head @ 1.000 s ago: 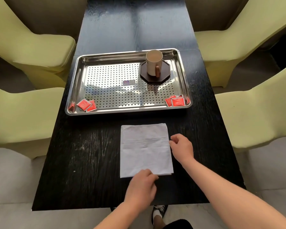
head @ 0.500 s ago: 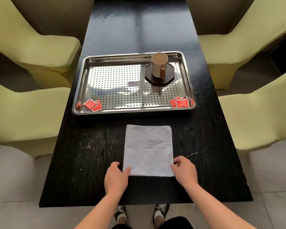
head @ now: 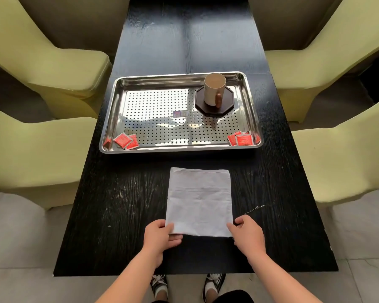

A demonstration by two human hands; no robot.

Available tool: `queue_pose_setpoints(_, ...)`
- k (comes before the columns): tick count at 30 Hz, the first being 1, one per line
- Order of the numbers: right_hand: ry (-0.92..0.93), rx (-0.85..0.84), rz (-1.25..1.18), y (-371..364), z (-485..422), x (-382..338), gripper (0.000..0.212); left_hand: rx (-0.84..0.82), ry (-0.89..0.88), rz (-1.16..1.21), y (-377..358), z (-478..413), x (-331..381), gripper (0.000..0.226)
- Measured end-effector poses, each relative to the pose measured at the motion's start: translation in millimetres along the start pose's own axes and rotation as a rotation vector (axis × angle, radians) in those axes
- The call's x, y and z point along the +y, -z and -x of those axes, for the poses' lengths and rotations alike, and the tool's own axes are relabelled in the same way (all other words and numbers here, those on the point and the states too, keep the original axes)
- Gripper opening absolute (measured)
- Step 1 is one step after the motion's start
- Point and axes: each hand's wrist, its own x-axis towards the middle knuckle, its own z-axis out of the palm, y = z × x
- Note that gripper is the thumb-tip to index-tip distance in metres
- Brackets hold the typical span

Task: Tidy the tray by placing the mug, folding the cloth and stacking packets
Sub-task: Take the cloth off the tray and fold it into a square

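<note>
A folded white cloth (head: 199, 200) lies flat on the black table (head: 123, 204), in front of the steel tray (head: 112, 119). My left hand (head: 160, 237) pinches the cloth's near left corner, thumb on top. My right hand (head: 248, 235) grips its near right corner. A beige mug (head: 213, 89) with a brown handle stands upright on a dark octagonal coaster (head: 227, 106) at the tray's far right. Red packets (head: 125, 141) lie loose in the tray's near left corner. More red packets (head: 243, 138) overlap in the near right corner.
Yellow-green chairs stand on both sides, one (head: 42, 138) at the left and one (head: 341, 145) at the right. A small sticker (head: 180, 113) sits mid-tray. A loose thread (head: 256, 208) lies on the table right of the cloth. My shoes show below the table's near edge.
My right hand came down from the cloth's right edge to its near right corner. My left hand shifted to the near left corner, and both now hold the corners.
</note>
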Motion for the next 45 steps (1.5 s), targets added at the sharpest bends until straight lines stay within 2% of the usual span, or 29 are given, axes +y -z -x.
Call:
queue_pose_setpoints(5, -0.014, -0.026, -0.006, -0.1, 5.0, 2.7, 0.018, -0.041, 0.077, 0.143, -0.9, 1.6, 3.7, 0.017)
queue_pose_setpoints(8, -0.052, -0.077, -0.036, 1.9, 6.4, 3.5, 0.034, -0.058, 0.114, 0.229, 0.6, 1.7, 5.0, 0.018)
queue_pose_setpoints(10, -0.102, -0.154, -0.142, 3.2, 7.4, 4.4, 0.037, -0.073, 0.135, 0.272, 2.7, 2.5, 5.9, 0.019)
queue_pose_setpoints(12, -0.139, -0.204, -0.26, 4.9, 9.8, 4.2, 0.03, -0.074, 0.151, 0.304, 4.5, 3.3, 5.9, 0.02)
queue_pose_setpoints(16, -0.19, -0.209, -0.488, 4.6, 14.4, 1.7, 0.018, -0.086, 0.164, 0.343, 6.6, 6.9, 7.6, 0.022)
queue_pose_setpoints(19, -0.261, -0.244, -0.764, 4.1, 16.0, -3.2, 0.02, -0.051, 0.133, 0.384, 6.2, 8.7, 10.9, 0.021)
queue_pose_setpoints(22, -0.236, -0.238, -0.805, 2.0, 16.0, -11.9, 0.02, -0.014, 0.074, 0.392, 11.7, 12.2, 12.8, 0.019)
queue_pose_setpoints(26, -0.168, -0.206, -0.676, 2.2, 20.5, -20.0, 0.021, 0.055, 0.003, 0.25, 24.2, 22.3, 5.1, 0.024)
queue_pose_setpoints(28, -0.123, -0.212, -0.647, 4.9, 26.2, -14.5, 0.022, 0.087, -0.055, 0.149, 30.5, 29.8, 0.7, 0.038)
queue_pose_setpoints(29, -0.097, -0.219, -0.64, 7.3, 30.0, -10.4, 0.022, 0.075, -0.088, 0.103, 32.9, 33.6, -1.4, 0.045)
queue_pose_setpoints(31, -0.056, -0.238, -0.631, 13.2, 38.5, -0.5, 0.02, 0.017, -0.135, 0.025, 34.9, 41.8, -5.2, 0.039)
queue_pose_setpoints(34, -0.03, -0.256, -0.621, 21.4, 48.3, 11.2, 0.028, -0.046, -0.088, -0.02, 37.2, 50.8, -10.7, 0.029)
queue_pose_setpoints(36, -0.028, -0.273, -0.617, 25.0, 50.2, 15.6, 0.033, -0.076, -0.051, -0.018, 40.2, 54.7, -12.7, 0.035)
queue_pose_setpoints(39, -0.081, -0.309, -0.693, 31.5, 48.5, 16.3, 0.02, -0.11, -0.068, -0.032, 43.5, 56.5, -14.2, 0.046)
queue_pose_setpoints(42, -0.138, -0.37, -0.766, 36.3, 41.3, 16.4, 0.037, -0.154, -0.17, -0.161, 47.6, 52.2, -14.9, 0.046)
queue_pose_setpoints(45, -0.014, -0.359, -0.676, 42.6, 37.9, 14.2, 0.052, -0.107, -0.364, -0.47, 51.3, 42.8, -12.6, 0.041)
